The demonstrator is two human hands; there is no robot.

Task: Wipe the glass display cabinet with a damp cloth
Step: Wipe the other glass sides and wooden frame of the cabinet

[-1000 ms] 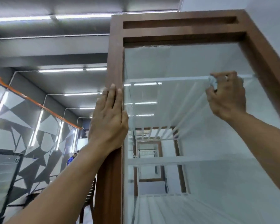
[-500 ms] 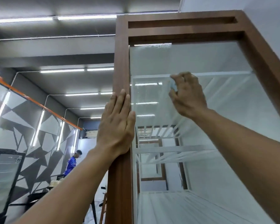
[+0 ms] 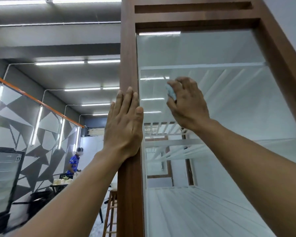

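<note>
Your left hand point(image 3: 125, 127) lies flat and open against the brown wooden frame post point(image 3: 129, 185) of the glass display cabinet point(image 3: 272, 53), fingers together and pointing up, the thumb reaching across onto the near edge of the glass pane point(image 3: 220, 108). It grips nothing; the palm simply presses on the post at about mid-height of the visible frame.

Your right hand point(image 3: 188, 101) is up against the glass pane, just to the right of the left post and a little higher than your left hand. Its fingers are curled around a small pale blue-grey cloth point(image 3: 170, 91), bunched tight so that only a scrap of it shows at the fingertips, and that scrap touches the glass. The hand sits just below the upper white shelf point(image 3: 203, 66) seen through the pane, toward the shelf's left end.

Inside the cabinet, a second white shelf point(image 3: 174, 142) crosses below your right wrist, and the white slatted floor point(image 3: 203, 211) of the cabinet spreads out beneath it. Reflections of ceiling lights streak the left part of the glass.

Past the post to the left, the room opens out: a person in a blue shirt point(image 3: 73, 163) stands at a counter point(image 3: 58, 185) far back, a dark glass-fronted fridge point(image 3: 3, 182) stands at the left edge, and a wooden stool point(image 3: 110, 212) stands close beside the cabinet's base.
</note>
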